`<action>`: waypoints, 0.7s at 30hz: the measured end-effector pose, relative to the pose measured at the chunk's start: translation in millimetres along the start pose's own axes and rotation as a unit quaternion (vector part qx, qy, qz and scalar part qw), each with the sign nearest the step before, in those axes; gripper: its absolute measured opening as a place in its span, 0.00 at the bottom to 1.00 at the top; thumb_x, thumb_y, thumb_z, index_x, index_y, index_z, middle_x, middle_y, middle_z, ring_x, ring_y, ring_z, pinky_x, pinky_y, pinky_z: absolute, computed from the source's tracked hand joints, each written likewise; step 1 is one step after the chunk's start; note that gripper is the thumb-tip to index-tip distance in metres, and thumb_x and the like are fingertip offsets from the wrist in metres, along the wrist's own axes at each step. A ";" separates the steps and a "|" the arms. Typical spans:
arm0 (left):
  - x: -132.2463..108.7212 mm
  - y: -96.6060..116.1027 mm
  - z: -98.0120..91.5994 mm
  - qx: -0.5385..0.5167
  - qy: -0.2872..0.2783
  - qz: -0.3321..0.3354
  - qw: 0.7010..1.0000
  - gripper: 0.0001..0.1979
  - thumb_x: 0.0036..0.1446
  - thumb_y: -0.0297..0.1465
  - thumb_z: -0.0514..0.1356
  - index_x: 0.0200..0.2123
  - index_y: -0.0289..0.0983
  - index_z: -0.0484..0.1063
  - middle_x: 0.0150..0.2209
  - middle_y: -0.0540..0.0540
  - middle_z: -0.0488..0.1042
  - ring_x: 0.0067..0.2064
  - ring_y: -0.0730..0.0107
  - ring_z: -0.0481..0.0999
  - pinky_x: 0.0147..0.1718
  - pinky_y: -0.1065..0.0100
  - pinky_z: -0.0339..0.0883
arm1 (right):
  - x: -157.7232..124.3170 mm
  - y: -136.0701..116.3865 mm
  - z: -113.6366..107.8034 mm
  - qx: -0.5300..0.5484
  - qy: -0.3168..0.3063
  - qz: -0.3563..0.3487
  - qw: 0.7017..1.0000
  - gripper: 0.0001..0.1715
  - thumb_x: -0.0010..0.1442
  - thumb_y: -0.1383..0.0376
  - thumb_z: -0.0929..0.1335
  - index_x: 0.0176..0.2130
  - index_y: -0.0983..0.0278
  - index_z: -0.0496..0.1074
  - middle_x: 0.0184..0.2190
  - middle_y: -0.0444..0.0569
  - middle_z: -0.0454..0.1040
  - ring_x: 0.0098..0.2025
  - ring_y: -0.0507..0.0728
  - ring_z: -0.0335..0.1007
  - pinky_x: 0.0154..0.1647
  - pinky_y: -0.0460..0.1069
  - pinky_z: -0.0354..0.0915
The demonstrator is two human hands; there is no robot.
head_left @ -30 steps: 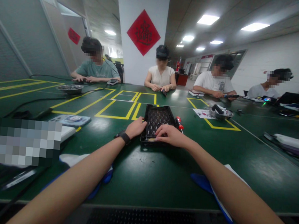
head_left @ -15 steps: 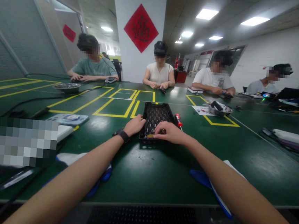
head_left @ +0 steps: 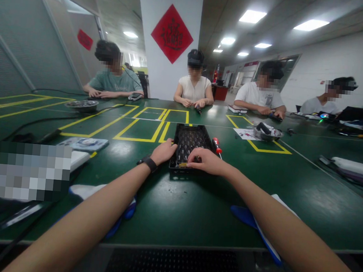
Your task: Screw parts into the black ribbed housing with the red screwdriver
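A black rectangular tray [head_left: 176, 167] lies on the green table, with rows of small metallic-looking parts inside it. My left hand [head_left: 165, 150] is closed on the tray's left edge, a dark band around its wrist. Over the near end of the tray, my right hand [head_left: 203, 160] has its fingers pinched together, and what they hold is hidden. Close to those fingertips is a small yellowish piece [head_left: 183, 165] inside the near wall. A red-and-black-handled screwdriver [head_left: 217, 145] rests just right of the tray.
Blue-and-white gloves [head_left: 89, 192] lie under my left forearm, and another glove [head_left: 258, 227] under my right. Metal bowls stand at the far left [head_left: 81, 105] and right [head_left: 265, 137]. Several people sit across the table. A white power-strip-like object [head_left: 358, 167] lies right.
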State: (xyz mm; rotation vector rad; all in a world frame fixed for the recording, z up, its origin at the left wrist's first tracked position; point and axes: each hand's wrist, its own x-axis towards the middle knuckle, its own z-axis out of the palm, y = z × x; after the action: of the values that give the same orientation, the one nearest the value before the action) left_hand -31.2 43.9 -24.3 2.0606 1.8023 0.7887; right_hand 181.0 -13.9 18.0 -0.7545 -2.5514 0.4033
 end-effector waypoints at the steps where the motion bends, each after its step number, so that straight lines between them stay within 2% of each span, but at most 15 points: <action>1: 0.2 -0.3 0.2 0.000 -0.001 0.001 1.000 0.20 0.56 0.36 0.45 0.49 0.33 0.63 0.48 0.37 0.71 0.49 0.60 0.70 0.45 0.65 0.61 | 0.1 0.2 0.1 0.001 -0.002 -0.001 1.000 0.12 0.54 0.60 0.67 0.33 0.66 0.74 0.35 0.50 0.74 0.38 0.53 0.68 0.42 0.49 0.62; 6: 0.6 -0.4 -0.1 0.000 -0.001 0.002 1.000 0.21 0.56 0.36 0.45 0.50 0.32 0.62 0.48 0.37 0.71 0.49 0.60 0.70 0.46 0.65 0.61 | 0.9 1.6 0.9 0.001 -0.029 -0.016 0.999 0.12 0.56 0.60 0.65 0.32 0.66 0.74 0.34 0.50 0.74 0.38 0.53 0.68 0.43 0.49 0.61; 12: 0.7 -0.8 0.0 0.001 0.002 0.007 1.000 0.21 0.57 0.36 0.45 0.50 0.32 0.62 0.49 0.37 0.70 0.50 0.60 0.70 0.46 0.65 0.61 | -0.4 1.6 1.1 -0.010 -0.008 0.010 1.000 0.13 0.55 0.59 0.66 0.33 0.66 0.73 0.35 0.49 0.73 0.38 0.53 0.67 0.43 0.49 0.61; 18: 1.3 -1.0 0.4 0.000 0.003 0.004 1.000 0.20 0.56 0.36 0.46 0.49 0.32 0.63 0.48 0.37 0.71 0.49 0.61 0.70 0.46 0.65 0.61 | 0.8 0.8 1.0 -0.006 -0.028 -0.006 1.000 0.12 0.56 0.60 0.66 0.33 0.66 0.74 0.34 0.50 0.74 0.38 0.53 0.67 0.43 0.49 0.61; 21: 1.3 -0.9 1.0 0.003 0.002 0.004 1.000 0.21 0.56 0.36 0.45 0.50 0.32 0.62 0.49 0.36 0.70 0.50 0.60 0.70 0.47 0.65 0.61 | 0.8 0.6 1.0 -0.004 -0.016 -0.008 1.000 0.12 0.55 0.60 0.66 0.33 0.66 0.74 0.34 0.50 0.74 0.38 0.53 0.67 0.43 0.49 0.61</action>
State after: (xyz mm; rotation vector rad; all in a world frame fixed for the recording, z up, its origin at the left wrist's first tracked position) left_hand -31.3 45.5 -25.4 2.0727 1.8030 0.7908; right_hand 180.2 -13.1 17.2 -0.7354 -2.5884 0.4031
